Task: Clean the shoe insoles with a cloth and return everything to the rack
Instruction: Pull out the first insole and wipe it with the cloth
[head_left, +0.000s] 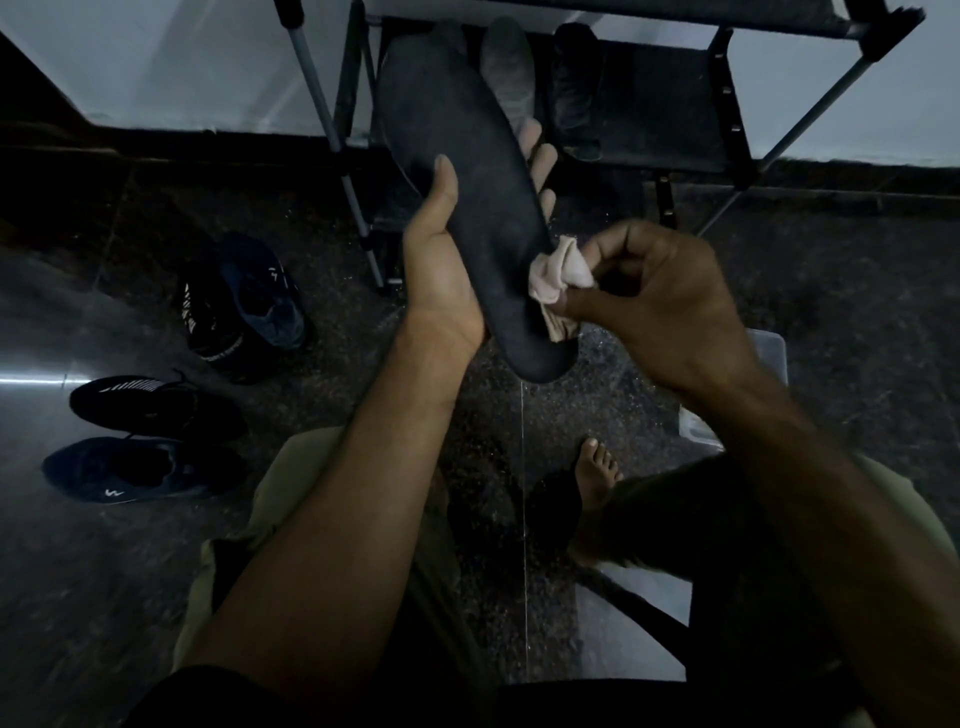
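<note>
While the left hand (441, 270) clasps the insole (467, 197), the right hand (654, 306) pinches the cloth (556, 270) against it.

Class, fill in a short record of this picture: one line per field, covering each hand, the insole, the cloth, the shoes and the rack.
left hand: grips the insole, thumb across its face
right hand: pinches the cloth
insole: dark, held up lengthwise
cloth: pale, bunched, pressed against the insole's right edge
shoes: four dark ones on the floor, to the left
rack: metal-framed, ahead, dark items on its shelf
</note>
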